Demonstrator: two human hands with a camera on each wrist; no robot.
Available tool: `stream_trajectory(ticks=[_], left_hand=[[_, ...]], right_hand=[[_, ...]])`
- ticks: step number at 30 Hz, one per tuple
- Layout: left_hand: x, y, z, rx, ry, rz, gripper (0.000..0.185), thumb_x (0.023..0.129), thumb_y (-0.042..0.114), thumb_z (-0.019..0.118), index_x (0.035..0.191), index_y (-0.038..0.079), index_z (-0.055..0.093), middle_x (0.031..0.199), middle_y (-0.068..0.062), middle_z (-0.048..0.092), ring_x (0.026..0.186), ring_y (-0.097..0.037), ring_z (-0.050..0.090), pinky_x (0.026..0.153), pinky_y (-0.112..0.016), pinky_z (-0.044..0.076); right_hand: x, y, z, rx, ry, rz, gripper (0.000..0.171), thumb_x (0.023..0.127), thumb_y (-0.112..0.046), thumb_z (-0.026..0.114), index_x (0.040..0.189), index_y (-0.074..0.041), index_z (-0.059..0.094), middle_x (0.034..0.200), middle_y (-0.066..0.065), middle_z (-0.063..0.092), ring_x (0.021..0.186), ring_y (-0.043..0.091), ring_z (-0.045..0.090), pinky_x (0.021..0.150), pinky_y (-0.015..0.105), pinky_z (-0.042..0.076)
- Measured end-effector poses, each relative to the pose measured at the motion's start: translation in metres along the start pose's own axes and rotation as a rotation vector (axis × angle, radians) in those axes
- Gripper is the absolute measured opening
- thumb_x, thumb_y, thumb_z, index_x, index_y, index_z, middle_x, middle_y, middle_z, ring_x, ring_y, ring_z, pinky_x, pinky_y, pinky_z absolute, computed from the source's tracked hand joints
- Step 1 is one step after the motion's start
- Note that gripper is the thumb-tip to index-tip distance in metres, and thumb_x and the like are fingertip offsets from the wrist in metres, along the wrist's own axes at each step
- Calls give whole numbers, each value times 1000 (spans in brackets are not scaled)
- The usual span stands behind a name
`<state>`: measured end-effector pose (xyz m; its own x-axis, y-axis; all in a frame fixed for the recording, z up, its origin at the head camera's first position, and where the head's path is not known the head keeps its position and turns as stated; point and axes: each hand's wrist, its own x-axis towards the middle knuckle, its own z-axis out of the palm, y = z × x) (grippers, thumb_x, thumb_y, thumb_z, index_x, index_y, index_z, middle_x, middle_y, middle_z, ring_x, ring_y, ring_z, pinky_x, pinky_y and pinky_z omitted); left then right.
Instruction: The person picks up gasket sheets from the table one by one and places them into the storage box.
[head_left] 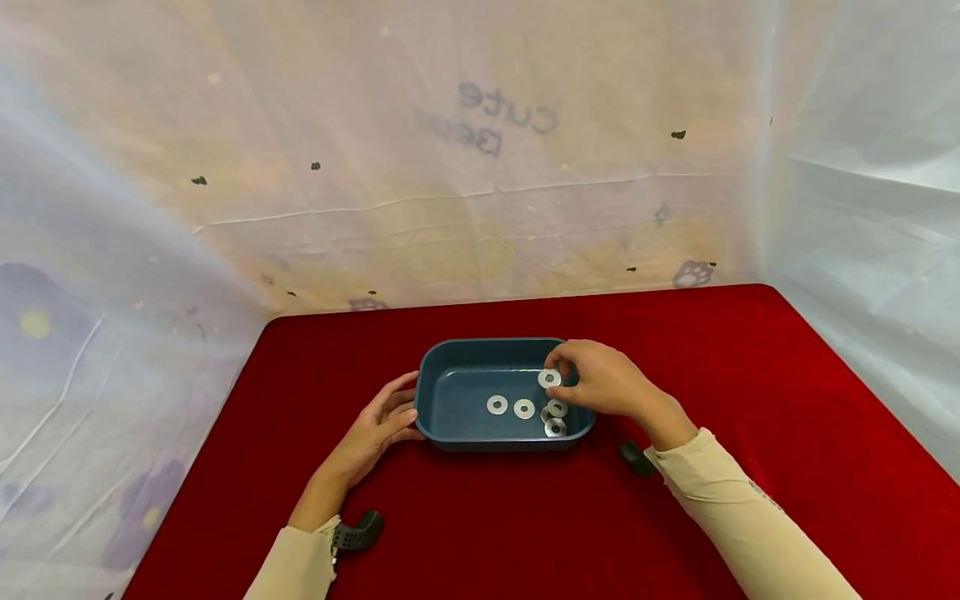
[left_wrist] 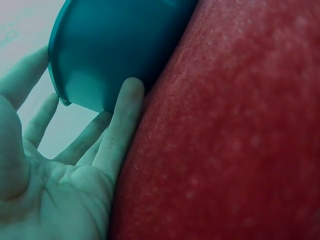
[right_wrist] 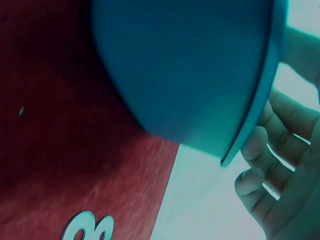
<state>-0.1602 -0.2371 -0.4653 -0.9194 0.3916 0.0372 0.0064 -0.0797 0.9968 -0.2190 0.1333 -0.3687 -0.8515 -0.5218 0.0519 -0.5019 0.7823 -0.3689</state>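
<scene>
A blue rectangular dish (head_left: 465, 423) with rounded corners stands on red cloth. Flat metal washers lie on its floor: one washer (head_left: 497, 405) near the middle, another washer (head_left: 524, 409) beside it, and a few overlapping at the right end, including a washer (head_left: 556, 427) near the front wall. My right hand (head_left: 611, 379) reaches over the right rim and pinches a washer (head_left: 549, 378) between thumb and index finger above the dish. At the left end, my left hand (head_left: 375, 429) rests its extended fingers against the outer wall; the little finger (left_wrist: 129, 100) lies low along it.
Red cloth (head_left: 480, 517) covers the table. Two more washers (right_wrist: 80, 225) show on the cloth in the right wrist view. Pale printed sheeting (head_left: 480, 208) rises behind the table and along both sides. A dark wrist strap (head_left: 360, 533) sits at the left sleeve.
</scene>
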Motion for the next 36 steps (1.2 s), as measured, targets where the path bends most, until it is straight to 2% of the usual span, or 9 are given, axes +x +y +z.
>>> stream_trajectory(ticks=[5,9,24,32,36], left_hand=[[0,1,3,-6,0,0,61,105,12,50,158,19,22,156,-25,31,125,-18,58,92,-36,57],[-1,1,4,-7,0,0,61,104,13,51,158,19,23,156,-25,30,128,-20,56,92,-36,57],[0,0,3,-5,6,2,61,104,12,51,158,19,23,155,-25,31,127,-20,57,92,-36,57],[0,0,3,4,6,7,61,104,13,51,158,19,23,155,-25,32,126,-19,57,92,-36,57],[0,0,3,3,6,5,61,104,13,51,158,19,23,155,-25,31,126,-18,57,92,-36,57]], right_hand=[[1,-3,0,3,10,3,39,87,-33,76,119,-12,69,90,0,62,78,13,51,68,28,44],[-4,-1,0,12,12,15,38,88,-31,76,120,-13,69,90,2,63,74,13,49,64,27,41],[-30,30,-11,108,128,63,33,88,-24,76,118,-14,69,84,-2,58,73,14,50,63,26,45],[-41,50,-11,95,114,94,31,90,-21,72,119,-10,68,85,-2,60,75,14,51,65,28,47],[-45,59,-9,50,95,101,30,90,-21,72,118,-10,69,84,-3,61,73,13,51,65,28,46]])
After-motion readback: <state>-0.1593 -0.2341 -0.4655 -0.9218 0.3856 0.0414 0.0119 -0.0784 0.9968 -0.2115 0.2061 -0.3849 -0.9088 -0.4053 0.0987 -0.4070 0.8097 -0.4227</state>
